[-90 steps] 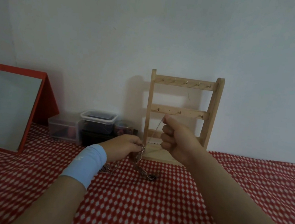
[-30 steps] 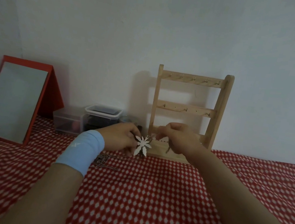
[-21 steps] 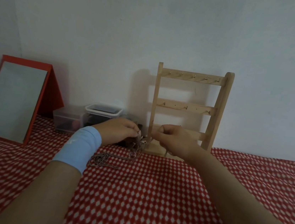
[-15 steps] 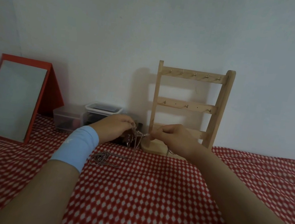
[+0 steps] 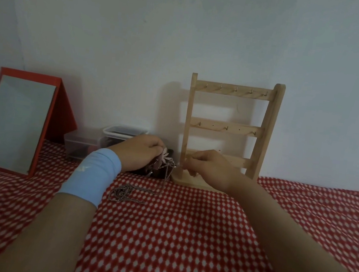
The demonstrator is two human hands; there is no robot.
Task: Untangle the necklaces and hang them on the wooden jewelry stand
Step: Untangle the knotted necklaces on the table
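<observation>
Before the wooden jewelry stand (image 5: 227,128), left hand (image 5: 140,153) and right hand (image 5: 210,169) pinching thin, tangled silver necklaces (image 5: 121,193); pale flower pendant (image 5: 165,156)

Light-blue wristband (image 5: 90,178), left wrist

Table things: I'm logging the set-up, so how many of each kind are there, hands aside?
Wooden stand: 1
Mirror: 1
Clear plastic boxes: 2
Tangle of necklaces: 1, strands uncountable
Total: 5, plus a dark thing behind the left hand, too hidden to name.
</observation>
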